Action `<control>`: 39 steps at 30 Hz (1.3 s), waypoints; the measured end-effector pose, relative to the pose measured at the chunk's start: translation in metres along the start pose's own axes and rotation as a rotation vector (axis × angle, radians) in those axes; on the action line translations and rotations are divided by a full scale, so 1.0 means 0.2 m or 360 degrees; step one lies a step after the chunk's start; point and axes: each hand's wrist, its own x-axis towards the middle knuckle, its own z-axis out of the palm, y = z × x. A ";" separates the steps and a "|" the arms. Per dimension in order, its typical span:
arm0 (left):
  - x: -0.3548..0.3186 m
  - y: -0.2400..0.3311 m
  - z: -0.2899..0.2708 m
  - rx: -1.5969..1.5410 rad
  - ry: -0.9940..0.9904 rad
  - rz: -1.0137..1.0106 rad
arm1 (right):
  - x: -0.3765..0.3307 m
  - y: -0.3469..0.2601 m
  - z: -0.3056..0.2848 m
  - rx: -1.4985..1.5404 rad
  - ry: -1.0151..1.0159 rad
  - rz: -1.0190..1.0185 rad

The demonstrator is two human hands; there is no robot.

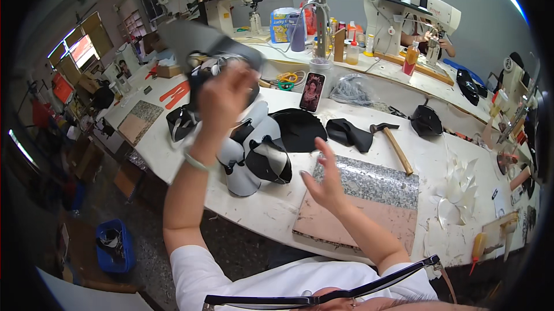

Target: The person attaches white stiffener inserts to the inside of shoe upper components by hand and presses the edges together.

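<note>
My left hand (224,100) is raised over the far left of the table, smeared by motion, its fingers closed at the edge of a blurred grey-and-black flexible piece (216,42). My right hand (328,183) is open and empty, thumb and fingers apart, above the near left part of a speckled stone slab (375,175) partly covered by a tan sheet (346,218). Between my hands stand several curved black-and-grey pieces that look like shoe uppers (270,161). Behind them lies a flat black piece (299,129); right of it is a folded black piece (350,134).
A wooden-handled hammer (398,148) lies beyond the slab. A phone (312,92) stands upright at the back. White curved pieces (459,190) lie at right. Sewing machines (410,8) line the back; another person's hand (444,45) is at one. A blue bin (114,247) sits on the floor.
</note>
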 end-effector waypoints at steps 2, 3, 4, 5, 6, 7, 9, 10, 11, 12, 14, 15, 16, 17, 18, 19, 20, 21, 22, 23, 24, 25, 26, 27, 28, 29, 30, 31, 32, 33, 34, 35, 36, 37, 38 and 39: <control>-0.16 0.23 0.15 0.0110 -0.0185 0.0805 | -0.07 -0.20 -0.28 -0.0216 0.0178 -0.0368; -0.29 0.32 0.22 0.0035 -0.0154 0.0945 | -0.12 -0.23 -0.35 -0.0032 0.0256 -0.0688; -0.41 0.42 0.27 -0.0105 -0.0370 0.0936 | -0.17 -0.24 -0.42 0.0137 0.0343 -0.1002; -0.53 0.50 0.36 -0.0270 -0.0553 0.1048 | -0.22 -0.25 -0.48 0.0107 0.0356 -0.0996; -0.64 0.57 0.45 -0.0272 -0.0625 0.1117 | -0.28 -0.25 -0.55 0.0041 0.0250 -0.0858; -0.77 0.60 0.54 -0.0442 -0.0702 0.1134 | -0.34 -0.25 -0.60 0.0003 0.0137 -0.0726; -0.94 0.65 0.63 -0.0602 -0.0873 0.1127 | -0.49 -0.14 -0.64 -0.0043 0.0032 0.0132; -1.02 0.67 0.67 -0.0741 -0.1013 0.0917 | -0.60 -0.06 -0.63 0.0005 0.0111 0.0504; -1.04 0.69 0.67 -0.0876 -0.1151 0.0702 | -0.64 -0.03 -0.63 0.0027 0.0082 0.0640; -1.06 0.71 0.67 -0.1039 -0.1264 0.0400 | -0.68 -0.02 -0.64 -0.0031 0.0028 0.0621; -1.06 0.70 0.64 -0.1311 -0.1386 -0.0037 | -0.69 -0.05 -0.65 -0.0080 -0.0029 0.0609; -1.06 0.69 0.62 -0.1559 -0.1474 -0.0494 | -0.66 -0.07 -0.65 -0.0307 -0.0080 0.0488; -1.14 0.64 0.66 -0.1968 -0.1197 -0.0579 | -0.63 -0.08 -0.66 -0.0534 -0.0132 0.0364; -1.17 0.63 0.65 -0.1973 -0.1205 -0.0584 | -0.62 -0.08 -0.66 -0.0536 -0.0131 0.0375; -1.19 0.63 0.64 -0.2066 -0.0943 -0.0800 | -0.61 -0.07 -0.66 -0.0584 -0.0199 0.0392; -1.20 0.61 0.63 -0.2145 -0.0673 -0.1013 | -0.59 -0.06 -0.66 -0.0633 -0.0266 0.0410; -1.23 0.58 0.60 -0.2073 -0.0941 -0.1430 | -0.59 -0.05 -0.66 -0.0566 -0.0293 0.0514; -1.26 0.58 0.60 -0.2082 -0.0951 -0.1442 | -0.56 -0.06 -0.66 -0.0572 -0.0296 0.0531; -1.29 0.59 0.61 -0.2118 -0.1091 -0.1720 | -0.54 -0.07 -0.65 -0.0351 -0.0213 0.0628; -1.30 0.59 0.61 -0.2139 -0.1226 -0.1995 | -0.50 -0.08 -0.65 -0.0128 -0.0128 0.0714; -1.29 0.58 0.61 -0.2366 -0.1410 -0.2037 | -0.49 -0.08 -0.65 0.0144 -0.0142 0.0847; -1.28 0.60 0.62 -0.2370 -0.1417 -0.2038 | -0.46 -0.10 -0.65 0.0139 -0.0138 0.0852; -1.24 0.65 0.60 -0.2819 -0.1334 -0.1945 | -0.43 -0.14 -0.65 0.0360 -0.0138 0.0854; -1.21 0.67 0.59 -0.3263 -0.1227 -0.1822 | -0.41 -0.17 -0.66 0.0580 -0.0137 0.0853; -1.19 0.68 0.59 -0.3265 -0.1233 -0.1823 | -0.41 -0.17 -0.68 0.0759 -0.0203 0.0937; -1.17 0.69 0.60 -0.3321 -0.1085 -0.1764 | -0.40 -0.17 -0.69 0.0755 -0.0198 0.0940; -1.16 0.70 0.59 -0.3371 -0.0936 -0.1703 | -0.38 -0.16 -0.70 0.0740 -0.0226 0.0924; -1.14 0.72 0.57 -0.3374 -0.0942 -0.1706 | -0.38 -0.16 -0.71 0.0725 -0.0254 0.0909; -1.12 0.73 0.54 -0.3177 -0.0776 -0.1636 | -0.37 -0.17 -0.71 0.0852 -0.0233 0.1076; -1.11 0.74 0.53 -0.2976 -0.0616 -0.1563 | -0.37 -0.17 -0.71 0.0849 -0.0222 0.1081; -1.10 0.75 0.54 -0.2901 -0.0540 -0.1539 | -0.38 -0.15 -0.71 0.0778 -0.0232 0.0959; -1.11 0.75 0.53 -0.2901 -0.0552 -0.1549 | -0.40 -0.15 -0.70 0.0709 -0.0245 0.0841; -1.11 0.76 0.53 -0.2864 -0.0557 -0.1573 | -0.40 -0.14 -0.69 0.0710 -0.0235 0.0854; -1.12 0.76 0.53 -0.2828 -0.0564 -0.1597 | -0.39 -0.12 -0.68 0.0440 -0.0254 0.0787; -1.13 0.76 0.54 -0.2832 -0.0588 -0.1611 | -0.39 -0.12 -0.67 0.0167 -0.0268 0.0722; -1.15 0.75 0.54 -0.2816 -0.0617 -0.1588 | -0.38 -0.13 -0.66 0.0163 -0.0252 0.0742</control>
